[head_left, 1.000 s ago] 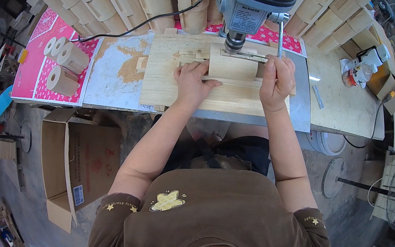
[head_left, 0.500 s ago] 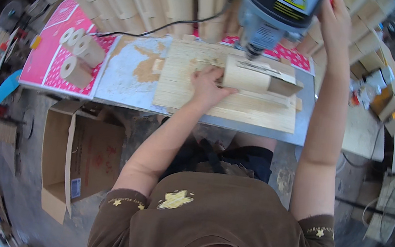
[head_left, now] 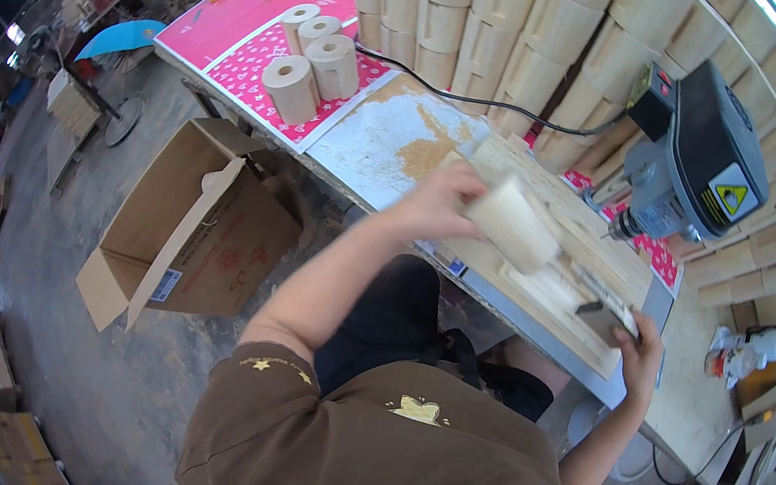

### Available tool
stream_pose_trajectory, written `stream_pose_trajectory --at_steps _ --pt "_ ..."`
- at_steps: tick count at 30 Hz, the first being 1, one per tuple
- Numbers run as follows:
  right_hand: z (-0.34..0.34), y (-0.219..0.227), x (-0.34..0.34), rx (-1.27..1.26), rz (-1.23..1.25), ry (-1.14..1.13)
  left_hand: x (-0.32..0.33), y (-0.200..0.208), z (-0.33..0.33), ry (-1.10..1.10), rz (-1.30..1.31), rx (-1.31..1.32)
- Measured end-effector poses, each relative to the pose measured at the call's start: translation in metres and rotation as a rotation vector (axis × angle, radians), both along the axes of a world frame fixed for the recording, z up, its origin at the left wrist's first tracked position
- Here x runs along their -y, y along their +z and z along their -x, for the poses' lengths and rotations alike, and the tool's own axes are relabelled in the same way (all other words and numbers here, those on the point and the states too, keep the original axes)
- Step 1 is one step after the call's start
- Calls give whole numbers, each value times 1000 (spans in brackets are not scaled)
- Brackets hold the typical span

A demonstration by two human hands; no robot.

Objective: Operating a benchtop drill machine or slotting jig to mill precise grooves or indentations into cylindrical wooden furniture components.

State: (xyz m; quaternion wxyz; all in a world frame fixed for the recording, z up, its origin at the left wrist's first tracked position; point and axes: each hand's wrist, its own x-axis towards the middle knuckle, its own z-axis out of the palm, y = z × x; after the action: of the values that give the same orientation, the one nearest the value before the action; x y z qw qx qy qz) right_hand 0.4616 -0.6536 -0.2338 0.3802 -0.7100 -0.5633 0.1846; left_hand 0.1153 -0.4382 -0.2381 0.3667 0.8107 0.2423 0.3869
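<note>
My left hand (head_left: 438,202) is closed on the near left end of a pale wooden cylinder (head_left: 514,226), which is tilted and blurred by motion. Below the cylinder lies a light wooden board with a jig (head_left: 559,296) on it. At the jig's right end my right hand (head_left: 640,355) grips a small block with a dark face (head_left: 603,322); part of its fingers is hidden behind it. A bench drill press (head_left: 700,177) stands beyond, with its chuck (head_left: 622,226) above the board and apart from the cylinder.
Several slotted wooden cylinders (head_left: 292,90) stand on the pink patterned sheet at left. Stacked cylinders (head_left: 497,30) form a wall behind the bench, with a black cable (head_left: 467,100) in front. Sawdust (head_left: 431,149) lies on the bench. An open cardboard box (head_left: 218,248) sits on the floor.
My view has turned to the left. My right hand has come down from beside the drill press to the jig's end. My left hand has drawn the cylinder leftward off the dark-faced block.
</note>
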Motion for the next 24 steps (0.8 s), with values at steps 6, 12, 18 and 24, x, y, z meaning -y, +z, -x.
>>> stream_pose_trajectory --at_steps 6,12,18,24 --pt "11 1 16 -135 -2 -38 -51 49 111 620 -77 -480" --pt "15 -3 15 -65 -28 -40 -107 32 144 1051 -119 -754" --pt "19 -3 18 -118 -52 -90 -167 10 176 1058 -119 -853" --pt "23 1 15 -52 -69 -72 -187 -5 220 1199 -191 -717"
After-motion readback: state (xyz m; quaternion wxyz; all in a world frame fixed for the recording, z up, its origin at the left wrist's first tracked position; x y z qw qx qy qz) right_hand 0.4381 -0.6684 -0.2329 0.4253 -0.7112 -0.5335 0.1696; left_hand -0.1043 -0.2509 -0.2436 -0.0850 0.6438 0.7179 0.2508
